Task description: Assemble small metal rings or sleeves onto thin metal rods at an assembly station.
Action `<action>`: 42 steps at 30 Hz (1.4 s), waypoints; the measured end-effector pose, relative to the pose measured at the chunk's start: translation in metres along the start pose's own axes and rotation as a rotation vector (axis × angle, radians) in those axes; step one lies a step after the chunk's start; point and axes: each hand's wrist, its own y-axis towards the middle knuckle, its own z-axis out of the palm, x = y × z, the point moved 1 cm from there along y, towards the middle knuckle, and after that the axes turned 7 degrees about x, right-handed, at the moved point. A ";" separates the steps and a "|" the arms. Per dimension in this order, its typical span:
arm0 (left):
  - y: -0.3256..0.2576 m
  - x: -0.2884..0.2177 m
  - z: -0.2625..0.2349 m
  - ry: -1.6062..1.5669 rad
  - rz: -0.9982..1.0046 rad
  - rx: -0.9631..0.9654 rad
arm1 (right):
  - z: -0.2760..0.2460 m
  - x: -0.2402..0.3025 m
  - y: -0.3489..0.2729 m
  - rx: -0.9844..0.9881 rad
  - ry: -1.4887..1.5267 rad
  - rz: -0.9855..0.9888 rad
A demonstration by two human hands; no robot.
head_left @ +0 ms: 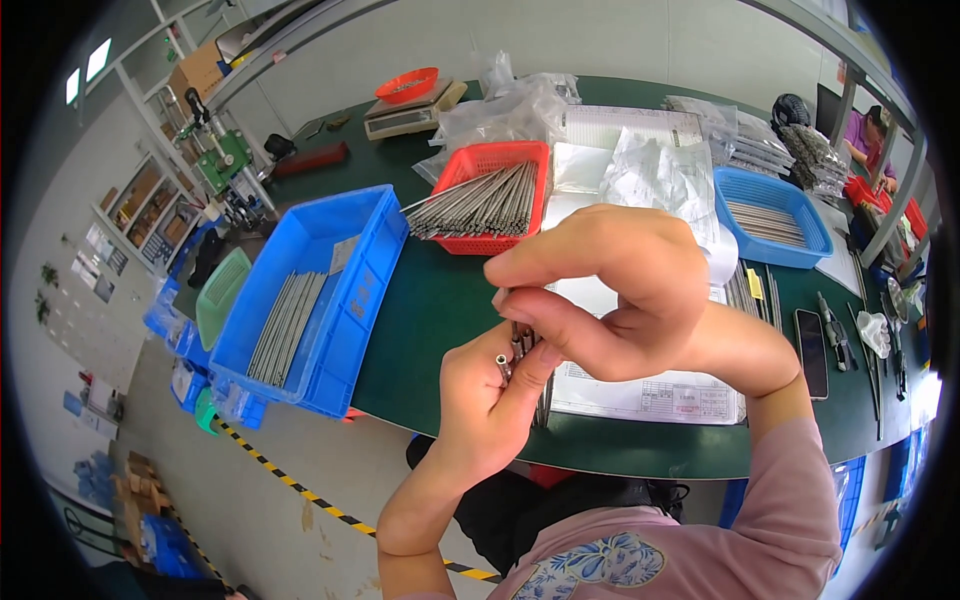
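Rods [520,345] bundled upright in the closed left hand [490,400] should stay level-ended while the right hand [610,290], fingers pinched on one, draws it straight up above the surface [440,300].

A pink sleeve [790,500] is worn on the right arm, ending short of the wrist below the fingers [560,255]. A blue floral print [590,565] is seen on the pink top. The left forearm [420,500] is left bare.
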 end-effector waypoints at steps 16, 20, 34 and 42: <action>0.000 0.005 0.004 -0.001 0.004 -0.013 | 0.000 -0.003 -0.002 -0.045 0.130 -0.017; 0.000 0.004 0.003 0.053 0.013 -0.005 | 0.000 -0.004 -0.005 -0.026 0.110 -0.009; -0.005 0.005 -0.001 0.015 0.017 -0.021 | 0.001 0.001 -0.003 0.078 0.294 0.152; 0.000 -0.007 0.003 -0.191 -0.058 0.045 | -0.008 0.000 0.008 0.035 0.349 0.342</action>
